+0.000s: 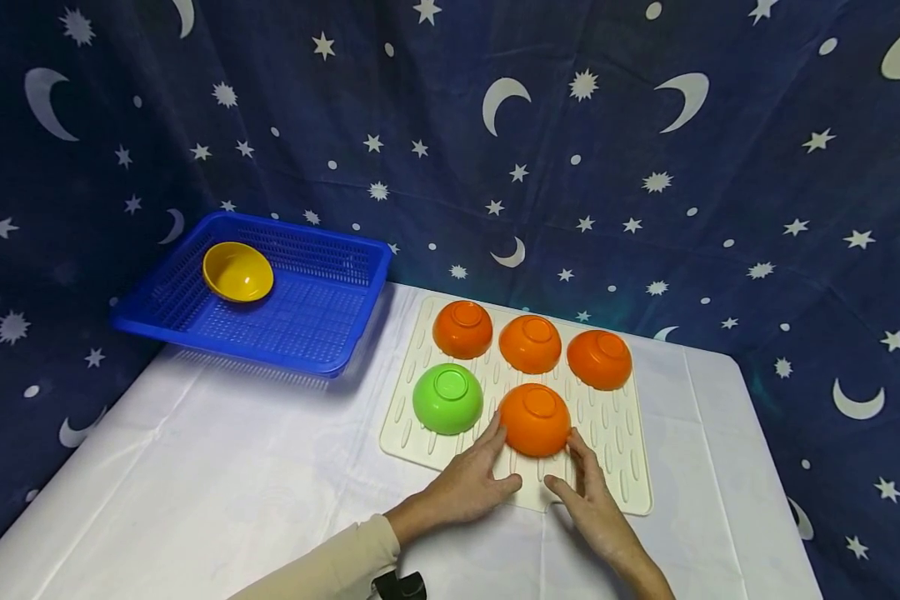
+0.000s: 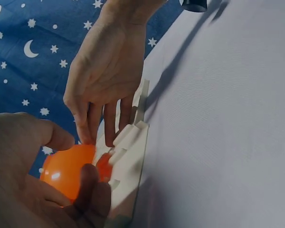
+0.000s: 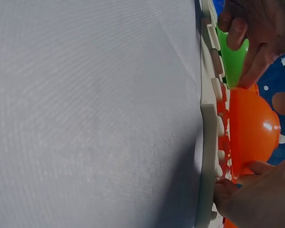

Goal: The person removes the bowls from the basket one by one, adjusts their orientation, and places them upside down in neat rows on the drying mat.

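Observation:
An upside-down orange bowl (image 1: 535,421) sits in the front row of a cream ridged drying mat (image 1: 630,467). My left hand (image 1: 472,479) is at its left side, fingertips right at the bowl's wall and thumb held apart. On the opposite side my right hand (image 1: 591,500) has its fingertips at the bowl's lower right edge. In the right wrist view the orange bowl (image 3: 251,133) stands between both hands, its rim close over the mat's ridges. Left of it on the mat is an upside-down green bowl (image 1: 447,400).
Behind, three more orange bowls, (image 1: 462,330) leftmost, form the mat's back row, all upside down. A blue basket (image 1: 345,350) stands at the back left with a tilted yellow bowl (image 1: 237,272) inside. White cloth (image 1: 255,467) covers the table; a dark starry curtain (image 1: 435,125) hangs behind.

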`<action>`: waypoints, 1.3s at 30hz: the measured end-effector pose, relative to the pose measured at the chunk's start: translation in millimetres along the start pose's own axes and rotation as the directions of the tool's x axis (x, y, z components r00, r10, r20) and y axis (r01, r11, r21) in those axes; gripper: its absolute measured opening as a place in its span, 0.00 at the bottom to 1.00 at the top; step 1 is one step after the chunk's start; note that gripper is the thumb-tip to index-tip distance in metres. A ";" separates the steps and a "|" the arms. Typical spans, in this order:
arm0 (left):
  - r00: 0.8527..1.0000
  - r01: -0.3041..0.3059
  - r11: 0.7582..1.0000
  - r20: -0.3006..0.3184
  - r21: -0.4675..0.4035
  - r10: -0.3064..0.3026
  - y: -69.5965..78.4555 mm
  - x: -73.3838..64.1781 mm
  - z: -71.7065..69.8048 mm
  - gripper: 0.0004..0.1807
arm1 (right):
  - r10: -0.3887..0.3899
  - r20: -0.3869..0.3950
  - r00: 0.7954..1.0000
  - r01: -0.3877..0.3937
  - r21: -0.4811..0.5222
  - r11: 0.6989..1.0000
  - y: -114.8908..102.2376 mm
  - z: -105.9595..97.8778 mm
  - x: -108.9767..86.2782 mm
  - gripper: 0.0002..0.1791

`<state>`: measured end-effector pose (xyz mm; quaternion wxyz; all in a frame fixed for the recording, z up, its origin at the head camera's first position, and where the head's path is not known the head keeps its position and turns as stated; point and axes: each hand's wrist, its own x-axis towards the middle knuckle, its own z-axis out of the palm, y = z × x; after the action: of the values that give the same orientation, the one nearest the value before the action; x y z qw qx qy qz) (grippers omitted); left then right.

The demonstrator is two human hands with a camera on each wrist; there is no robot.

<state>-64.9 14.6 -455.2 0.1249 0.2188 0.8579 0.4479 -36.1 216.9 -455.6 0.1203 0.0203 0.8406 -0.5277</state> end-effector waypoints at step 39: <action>0.997 0.050 0.990 0.073 -0.135 -0.040 -1.7 -2.5 -2.0 0.26 | -0.026 0.032 0.999 0.033 -0.228 0.973 5.1 0.3 5.4 0.45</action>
<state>-64.0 11.1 -455.4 0.1795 0.2058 0.8250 0.4948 -40.5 218.4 -461.4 0.1259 -0.0136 0.8943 -0.4293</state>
